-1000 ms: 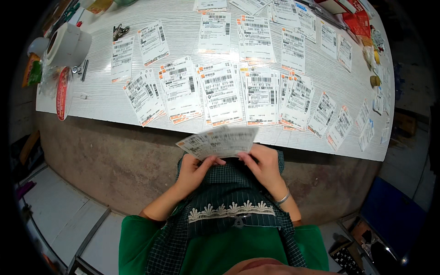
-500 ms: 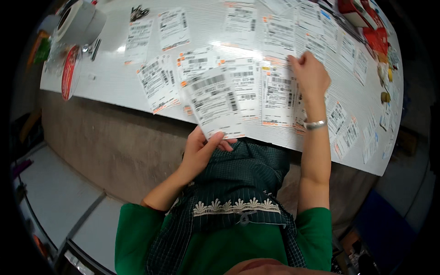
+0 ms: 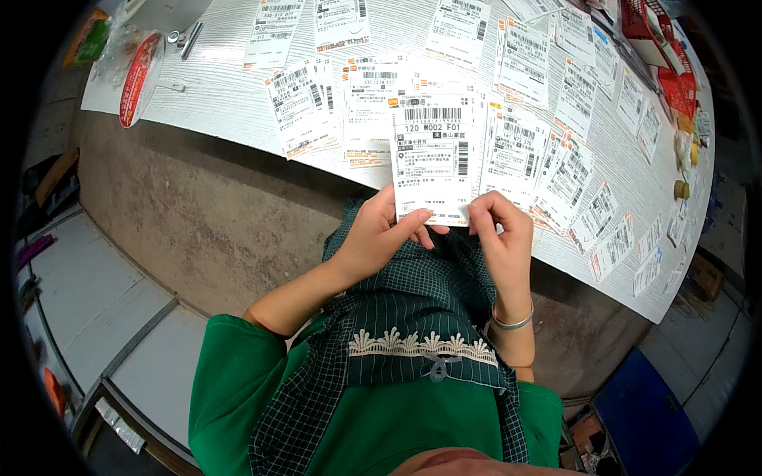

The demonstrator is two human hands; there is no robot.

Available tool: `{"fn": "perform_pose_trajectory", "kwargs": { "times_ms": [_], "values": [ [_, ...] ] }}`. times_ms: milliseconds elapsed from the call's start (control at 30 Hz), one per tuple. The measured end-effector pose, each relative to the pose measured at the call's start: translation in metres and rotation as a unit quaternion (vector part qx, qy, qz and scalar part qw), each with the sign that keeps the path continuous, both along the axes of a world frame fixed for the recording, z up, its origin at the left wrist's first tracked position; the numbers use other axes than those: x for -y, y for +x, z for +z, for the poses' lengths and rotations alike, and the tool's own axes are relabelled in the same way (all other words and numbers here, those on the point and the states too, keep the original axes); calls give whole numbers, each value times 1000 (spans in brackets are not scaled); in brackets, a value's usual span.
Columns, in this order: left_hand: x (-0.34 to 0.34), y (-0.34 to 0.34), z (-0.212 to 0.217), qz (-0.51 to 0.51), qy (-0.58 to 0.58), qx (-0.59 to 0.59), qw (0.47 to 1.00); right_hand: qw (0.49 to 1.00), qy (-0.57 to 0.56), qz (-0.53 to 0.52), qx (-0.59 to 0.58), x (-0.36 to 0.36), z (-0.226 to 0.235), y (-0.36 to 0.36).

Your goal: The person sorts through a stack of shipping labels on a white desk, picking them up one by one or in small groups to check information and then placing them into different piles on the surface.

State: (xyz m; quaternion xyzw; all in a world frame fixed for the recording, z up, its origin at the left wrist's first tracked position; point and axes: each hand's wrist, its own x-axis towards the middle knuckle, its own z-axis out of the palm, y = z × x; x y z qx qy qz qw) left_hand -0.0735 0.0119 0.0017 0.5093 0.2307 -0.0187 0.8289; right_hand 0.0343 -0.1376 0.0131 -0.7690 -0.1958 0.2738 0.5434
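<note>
I see both hands pinching the shipping label (image 3: 432,159) at its bottom edge: left hand (image 3: 377,238), right hand (image 3: 500,234) (thin, floppy paper, easily creased).

At the centre of the frame, the left hand (image 3: 377,238) and the right hand (image 3: 502,234) pinch the lower edge of a white rectangular paper shipping label with black barcodes (image 3: 432,155), held upright. Behind it, many similar labels (image 3: 548,119) lie spread across the white wood-grain tabletop (image 3: 222,87). A red-rimmed tape roll (image 3: 136,75) sits at upper left.
</note>
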Motion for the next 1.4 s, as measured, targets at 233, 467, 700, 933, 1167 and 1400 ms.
{"fn": "perform_pose_trajectory", "kwargs": {
  "times_ms": [233,467,700,933,1167,1400],
  "values": [
    [7,-14,0,-151,144,47,977,999,-19,39,25,28,-13,-32],
    [21,-31,-14,-264,322,49,908,996,-56,64,1,65,-28,-62],
    [12,-24,-11,-93,243,48,964,993,-69,51,85,51,-30,-63],
    [-103,88,15,126,394,98,905,998,-54,3,10,48,-50,-56],
    [-167,169,-33,35,715,-2,698,978,-159,23,131,62,-96,-59],
    [-178,149,-41,31,809,-23,587,969,-144,-10,201,64,-121,-54]
  ]
}}
